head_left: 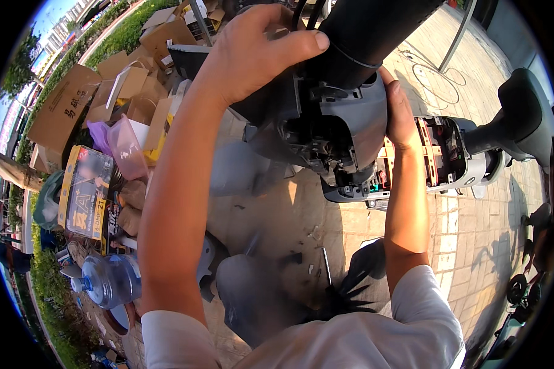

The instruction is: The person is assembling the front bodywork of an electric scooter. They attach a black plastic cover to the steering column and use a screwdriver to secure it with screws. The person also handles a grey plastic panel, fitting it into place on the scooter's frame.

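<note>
In front of me stands a scooter's thick black steering column (357, 37), rising from a dark front cover (369, 111). The cover's near side has an opening (323, 141) with dark wiring and fittings inside. My left hand (261, 49) is at the top left of the cover, its thumb stretched toward the column beside two thin black cables (314, 13). Its other fingers curl out of sight, and what they hold is hidden. My right hand (401, 117) grips the cover's right side, with its fingers partly behind the edge.
Behind the cover lies the scooter's opened grey body (461, 172), with orange strips inside and a black seat (526, 117). Cardboard boxes (61, 114), a pink plastic bin (127, 144), a yellow-edged box (86, 190) and a large blue water bottle (111, 280) crowd the left. A screwdriver-like rod (326, 265) is on the paving.
</note>
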A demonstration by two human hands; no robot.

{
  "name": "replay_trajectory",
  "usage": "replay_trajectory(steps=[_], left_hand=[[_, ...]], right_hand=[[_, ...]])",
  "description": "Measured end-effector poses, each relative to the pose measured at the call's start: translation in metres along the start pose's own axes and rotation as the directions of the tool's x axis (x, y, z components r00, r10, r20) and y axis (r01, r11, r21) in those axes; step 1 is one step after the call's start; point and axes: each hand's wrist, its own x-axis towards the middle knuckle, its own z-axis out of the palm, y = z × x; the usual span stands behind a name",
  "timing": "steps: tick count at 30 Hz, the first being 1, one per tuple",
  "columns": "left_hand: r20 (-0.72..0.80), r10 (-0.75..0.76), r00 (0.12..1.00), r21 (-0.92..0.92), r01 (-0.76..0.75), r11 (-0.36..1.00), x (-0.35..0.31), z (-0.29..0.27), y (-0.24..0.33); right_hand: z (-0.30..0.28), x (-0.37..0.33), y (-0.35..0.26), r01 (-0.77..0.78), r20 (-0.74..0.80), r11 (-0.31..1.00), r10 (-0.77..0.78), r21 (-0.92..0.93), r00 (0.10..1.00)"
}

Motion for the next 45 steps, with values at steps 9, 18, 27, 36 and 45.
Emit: replay_trajectory(steps=[9,18,27,36,45], left_hand=[[0.011,0.036,0.999,-0.127,-0.035,0.991,0.001,0.003,-0.008],[-0.035,0.066,0.997,-0.085,-0.069,0.994,-0.001,0.004,0.000],[0.036,-0.062,0.997,-0.228,0.068,0.971,0.002,0.003,-0.014],[-0.013,-0.032,0.999,-0.152,0.030,0.988,0.004,-0.002,-0.017],[-0.088,-0.023,0.996,-0.023,0.021,1.000,0.001,-0.001,-0.014]], right_hand=[[0.000,0.009,-0.045,-0.070,-0.424,0.997,0.067,0.008,0.903],[0.028,0.010,-0.014,0.062,0.083,0.991,-0.072,0.120,0.994],[-0.042,-0.065,0.071,-0.406,-0.298,0.912,0.374,-0.051,0.878],[-0.033,-0.092,0.118,-0.507,-0.322,0.819,0.573,0.268,0.754],[-0.035,-0.098,0.149,-0.460,-0.334,0.883,0.464,0.098,0.821]])
